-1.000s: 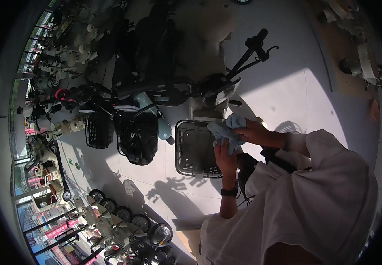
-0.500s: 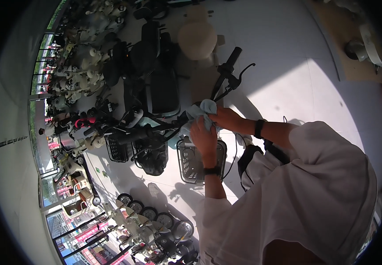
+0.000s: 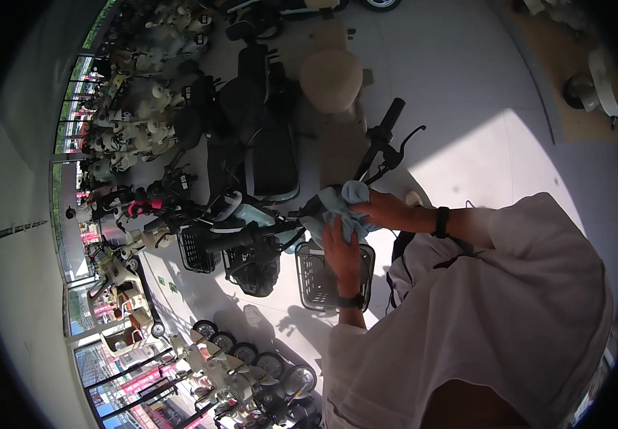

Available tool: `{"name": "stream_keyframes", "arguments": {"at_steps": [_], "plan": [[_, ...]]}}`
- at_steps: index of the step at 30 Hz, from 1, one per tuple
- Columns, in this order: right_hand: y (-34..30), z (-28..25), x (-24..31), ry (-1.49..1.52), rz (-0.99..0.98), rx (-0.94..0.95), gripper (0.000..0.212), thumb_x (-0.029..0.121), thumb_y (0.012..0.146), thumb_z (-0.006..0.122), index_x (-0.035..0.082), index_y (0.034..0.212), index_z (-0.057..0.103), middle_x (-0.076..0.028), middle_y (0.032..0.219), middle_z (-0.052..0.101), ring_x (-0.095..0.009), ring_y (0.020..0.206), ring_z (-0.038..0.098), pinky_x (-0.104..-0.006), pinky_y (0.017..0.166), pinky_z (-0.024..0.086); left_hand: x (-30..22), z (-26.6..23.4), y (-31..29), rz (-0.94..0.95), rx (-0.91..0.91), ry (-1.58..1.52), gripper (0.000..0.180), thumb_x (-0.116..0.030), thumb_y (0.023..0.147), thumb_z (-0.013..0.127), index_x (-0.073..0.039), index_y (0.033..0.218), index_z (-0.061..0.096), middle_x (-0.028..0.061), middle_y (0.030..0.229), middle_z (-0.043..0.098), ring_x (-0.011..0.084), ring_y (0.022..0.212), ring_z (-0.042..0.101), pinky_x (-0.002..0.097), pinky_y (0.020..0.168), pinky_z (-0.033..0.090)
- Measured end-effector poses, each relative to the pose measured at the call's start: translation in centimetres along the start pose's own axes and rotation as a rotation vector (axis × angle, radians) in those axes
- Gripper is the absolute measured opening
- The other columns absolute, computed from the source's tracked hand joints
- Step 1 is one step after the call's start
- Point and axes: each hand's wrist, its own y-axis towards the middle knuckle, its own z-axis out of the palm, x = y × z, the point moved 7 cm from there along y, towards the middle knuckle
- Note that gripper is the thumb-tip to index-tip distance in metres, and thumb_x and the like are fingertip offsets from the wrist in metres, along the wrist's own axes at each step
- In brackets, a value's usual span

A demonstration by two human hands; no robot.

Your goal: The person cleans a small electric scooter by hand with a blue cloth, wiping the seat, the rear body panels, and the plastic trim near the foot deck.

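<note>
A crumpled pale blue cloth (image 3: 355, 191) lies bunched over the middle of an electric bike's black handlebar (image 3: 370, 159). My left hand (image 3: 342, 254) presses on its near side with the fingers bent into the folds. From the right, my right hand (image 3: 389, 211) grips the same cloth, close beside the left. The part of the handlebar beneath the cloth is hidden. One rubber grip (image 3: 393, 118) with a brake lever (image 3: 403, 146) sticks out beyond my hands; the other grip (image 3: 232, 239) reaches out to the left. Below my left wrist hangs a black wire basket (image 3: 372, 279).
A tan seat (image 3: 331, 80) belongs to the bike beyond the cloth. Other bikes with a dark seat (image 3: 273, 168) and a black basket (image 3: 198, 250) stand close at the left. Several wheels (image 3: 270, 359) line up at the lower left. A wooden-topped surface (image 3: 545, 71) is at the upper right.
The whole view has shifted, so the bike and my hands appear slightly lower and further right. Both hands stay on the cloth, which keeps nearly the same place on the handlebar.
</note>
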Motion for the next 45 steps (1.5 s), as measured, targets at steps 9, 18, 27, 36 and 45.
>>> {"name": "stream_keyframes", "arguments": {"at_steps": [9,18,27,36,45], "plan": [[0.2,-10.7,-7.6,-0.179,0.148,-0.282,0.046,0.003,0.077,0.067,0.015,0.121,0.062,-0.021,0.125,0.05,-0.037,0.105,0.061,-0.0398,0.085,0.055,-9.0,8.0,8.6,0.154,-0.036,-0.39,0.059,-0.009,0.083,0.067,-0.006,0.137,0.045,0.0287,0.135,0.045,0.0469,0.124,0.045,0.0488,0.103,0.039],[-0.8,-14.0,-18.0,-0.195,0.367,-0.217,0.039,0.008,0.088,0.06,0.006,0.127,0.054,-0.02,0.13,0.047,-0.035,0.116,0.054,-0.0365,0.097,0.049,-17.4,13.2,12.3,0.304,0.231,-0.211,0.07,-0.009,0.078,0.07,-0.009,0.142,0.041,0.0187,0.146,0.035,0.0373,0.141,0.028,0.0507,0.107,0.032],[2.5,-15.2,-17.2,-0.121,0.04,0.06,0.038,0.017,0.072,0.07,0.005,0.107,0.062,-0.02,0.117,0.056,-0.038,0.113,0.054,-0.0418,0.082,0.055,-16.3,12.3,13.8,0.053,0.196,-0.029,0.067,-0.013,0.074,0.071,-0.012,0.137,0.048,0.0155,0.139,0.046,0.0361,0.134,0.04,0.0508,0.103,0.037],[4.0,-15.6,-19.9,-0.041,-0.327,0.171,0.019,0.019,0.081,0.062,0.008,0.096,0.06,-0.014,0.096,0.056,-0.032,0.098,0.058,-0.0387,0.071,0.057,-17.4,14.8,13.3,-0.229,0.117,0.165,0.063,-0.021,0.075,0.072,-0.013,0.134,0.052,0.0188,0.136,0.049,0.038,0.127,0.046,0.0513,0.103,0.036],[4.6,-17.9,-23.9,0.067,-0.158,0.309,0.027,0.011,0.077,0.066,0.014,0.104,0.066,-0.016,0.096,0.056,-0.028,0.082,0.064,-0.0369,0.067,0.057,-18.0,15.4,16.5,0.031,0.247,0.013,0.06,-0.019,0.074,0.072,-0.012,0.131,0.054,0.0173,0.13,0.052,0.0395,0.113,0.053,0.0491,0.094,0.045]]}}
